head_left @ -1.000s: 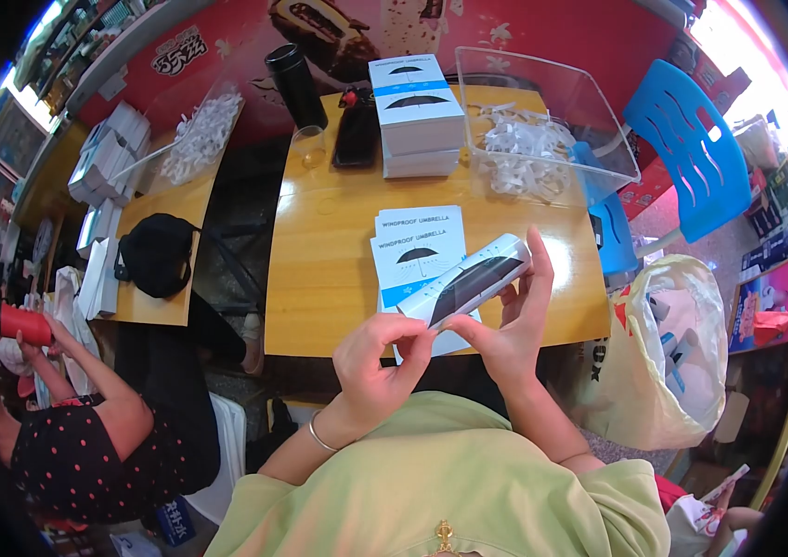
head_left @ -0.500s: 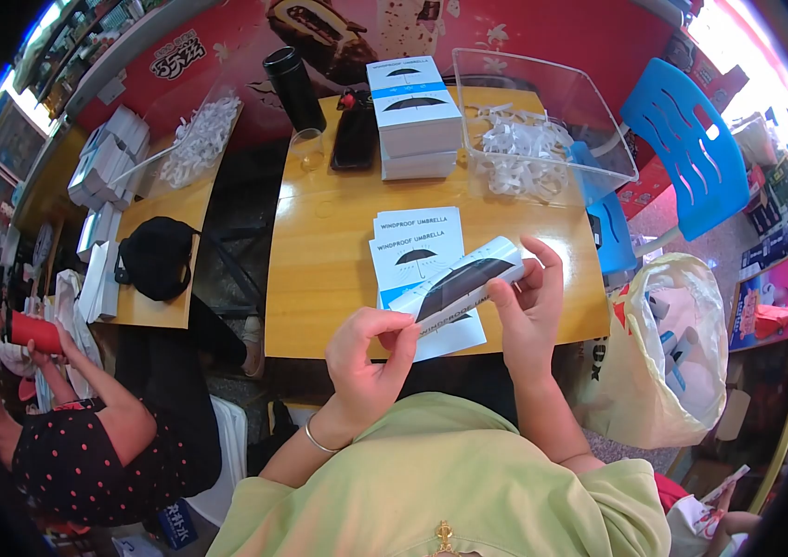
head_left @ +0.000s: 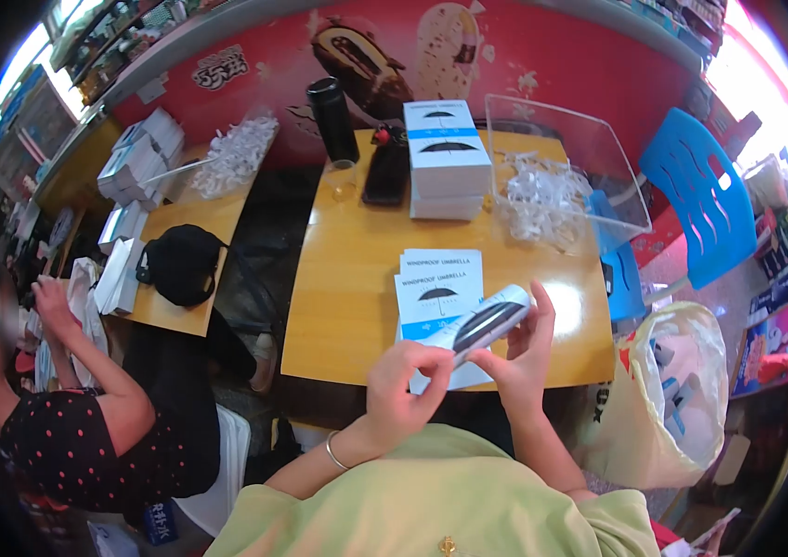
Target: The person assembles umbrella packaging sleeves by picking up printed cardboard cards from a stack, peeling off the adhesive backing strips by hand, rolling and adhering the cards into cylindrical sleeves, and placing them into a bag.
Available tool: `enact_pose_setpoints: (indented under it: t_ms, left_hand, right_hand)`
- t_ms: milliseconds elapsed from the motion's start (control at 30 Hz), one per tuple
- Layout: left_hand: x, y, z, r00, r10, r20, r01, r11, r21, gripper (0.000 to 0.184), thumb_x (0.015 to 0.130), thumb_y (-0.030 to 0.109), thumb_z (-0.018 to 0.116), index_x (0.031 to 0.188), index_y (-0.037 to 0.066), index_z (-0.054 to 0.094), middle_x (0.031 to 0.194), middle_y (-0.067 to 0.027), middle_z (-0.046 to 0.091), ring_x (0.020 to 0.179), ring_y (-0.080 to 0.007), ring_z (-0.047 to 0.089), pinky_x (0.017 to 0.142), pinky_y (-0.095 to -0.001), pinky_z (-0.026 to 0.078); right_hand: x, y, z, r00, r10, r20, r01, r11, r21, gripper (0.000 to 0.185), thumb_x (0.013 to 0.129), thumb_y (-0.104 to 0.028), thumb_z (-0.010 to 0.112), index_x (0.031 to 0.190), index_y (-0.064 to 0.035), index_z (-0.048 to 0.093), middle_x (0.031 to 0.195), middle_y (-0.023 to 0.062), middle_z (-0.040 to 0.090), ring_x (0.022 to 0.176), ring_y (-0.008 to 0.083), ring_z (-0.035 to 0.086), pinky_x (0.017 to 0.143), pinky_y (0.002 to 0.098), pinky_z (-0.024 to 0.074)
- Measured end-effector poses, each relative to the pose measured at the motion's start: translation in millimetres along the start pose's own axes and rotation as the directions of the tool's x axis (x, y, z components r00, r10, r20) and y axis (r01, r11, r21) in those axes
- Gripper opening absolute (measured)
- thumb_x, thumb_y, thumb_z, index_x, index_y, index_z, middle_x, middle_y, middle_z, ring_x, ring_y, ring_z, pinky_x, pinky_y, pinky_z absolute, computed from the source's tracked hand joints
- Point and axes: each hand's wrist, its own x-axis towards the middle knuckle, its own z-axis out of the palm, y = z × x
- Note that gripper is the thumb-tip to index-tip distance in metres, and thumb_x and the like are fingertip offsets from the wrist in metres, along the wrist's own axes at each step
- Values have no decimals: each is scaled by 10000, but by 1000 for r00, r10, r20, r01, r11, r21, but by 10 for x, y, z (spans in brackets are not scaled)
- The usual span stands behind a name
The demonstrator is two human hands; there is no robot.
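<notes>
A printed paper sheet (head_left: 496, 327), white with a dark umbrella picture, is curled into a roll above the table's near edge. My left hand (head_left: 405, 385) pinches its left end between thumb and fingers. My right hand (head_left: 522, 357) holds the right end, thumb below and fingers behind, index finger pointing up. Beneath and behind the roll, a few flat sheets (head_left: 440, 278) marked "WINDPROOF UMBRELLA" lie overlapping on the wooden table (head_left: 338, 306). The roll and my hands hide their lower part.
At the back stand a tall stack of umbrella sheets (head_left: 449, 172), a black bottle (head_left: 333, 121), a phone (head_left: 384, 176) and a clear bin (head_left: 612, 148) with white paper strips. A cream bag (head_left: 617, 418) and blue chair (head_left: 696, 200) are right. A seated person (head_left: 87, 436) works left.
The sheet has gone from loosely curled to a tighter, narrower roll, and my hands have come closer together. The camera view has shifted. The neighbour's red cylinder no longer shows.
</notes>
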Motion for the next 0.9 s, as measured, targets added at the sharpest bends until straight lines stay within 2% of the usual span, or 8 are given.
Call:
enact_pose_setpoints:
  t_ms: [67,167,267,367,467,567,767,900]
  left_hand:
    - [-1,-15,9,1000,2,22,-2,1000,22,208,744,-48,679,913,13,575,769,-73,590,633,-158,567,574,-242,442]
    - [1,-17,6,999,-31,29,31,999,23,225,737,-52,682,923,16,574,770,-65,591,636,-157,571,576,-243,453]
    - [7,35,9,990,-118,72,120,992,-26,246,737,-41,695,941,14,570,795,-72,592,656,-154,572,596,-245,464]
    - [15,25,15,984,-166,56,170,983,-68,256,750,-24,704,963,13,566,832,-74,594,688,-140,571,617,-250,470]
    - [-29,-44,41,982,-188,-12,187,979,-78,256,765,-10,707,976,8,564,855,-75,593,714,-125,565,631,-254,472]
    - [-36,-57,13,980,-197,-3,197,980,-40,234,783,-15,691,980,2,566,866,-82,605,755,-130,590,676,-260,494]
    - [-7,-77,8,980,-200,-4,198,976,-88,184,820,-16,647,986,-10,567,896,-103,637,834,-155,635,771,-273,512]
    - [19,-96,-22,980,-199,3,198,975,-100,138,844,-7,607,982,1,595,864,-110,648,770,-204,655,696,-285,519]
  right_hand:
    - [2,-17,-12,1000,-4,-6,4,999,-49,1029,603,-132,860,1394,-58,207,1208,95,441,1064,223,522,896,352,418]
    - [31,-54,-19,998,25,-58,-25,1000,-14,999,620,-116,845,1393,-62,215,1193,89,452,1072,215,511,898,350,410]
    - [45,-63,-32,996,28,-89,-28,1000,-6,944,628,-107,840,1365,-52,252,1163,84,471,1076,206,498,909,347,402]
    - [38,43,-51,994,-23,-109,21,999,-24,833,637,-84,833,1294,-39,324,1133,78,484,1074,199,488,917,340,396]
    - [18,31,-23,995,36,-95,-36,999,9,673,648,-47,813,1175,-39,396,1071,51,496,995,147,513,893,268,411]
    - [11,-4,22,995,33,-93,-30,999,42,552,681,-3,776,1102,-45,421,1020,45,517,968,139,524,876,261,417]
    - [33,-24,-29,993,40,-114,-44,998,-37,398,759,20,700,1064,-41,453,940,24,538,865,96,533,789,234,441]
    - [41,64,-194,992,56,-116,-74,984,-160,330,806,24,646,1069,-44,459,934,22,538,843,86,530,758,230,442]
